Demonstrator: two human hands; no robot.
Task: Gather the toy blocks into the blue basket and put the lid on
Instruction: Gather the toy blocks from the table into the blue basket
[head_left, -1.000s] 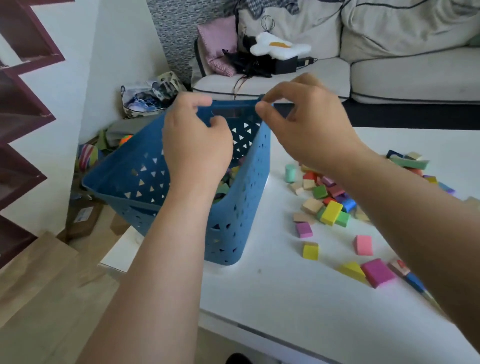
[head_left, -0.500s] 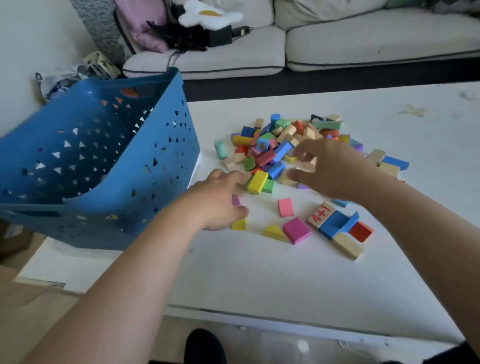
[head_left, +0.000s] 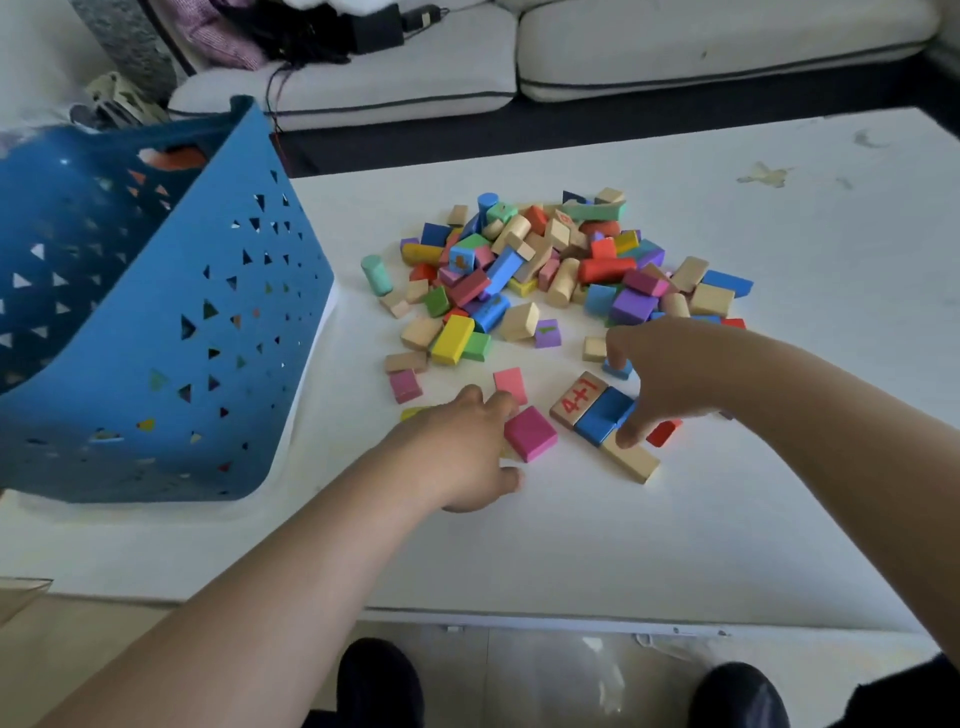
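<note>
A white table (head_left: 675, 519) is being covered by toy blocks (head_left: 545, 270); the blue basket (head_left: 171, 338) is tilted at nine o'clock, a pale sofa (head_left: 571, 47) at twelve. The left hand (head_left: 462, 452) and right hand (head_left: 670, 374) are being held spread, gripping nothing.

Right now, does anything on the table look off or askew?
Yes. The blue basket sits tilted at the left edge of the table, apparently overhanging it. The table's far right surface shows chipped patches.

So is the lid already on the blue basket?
No, the blue basket stands open-topped and tilted at the table's left edge, and no lid shows anywhere in view.
</note>
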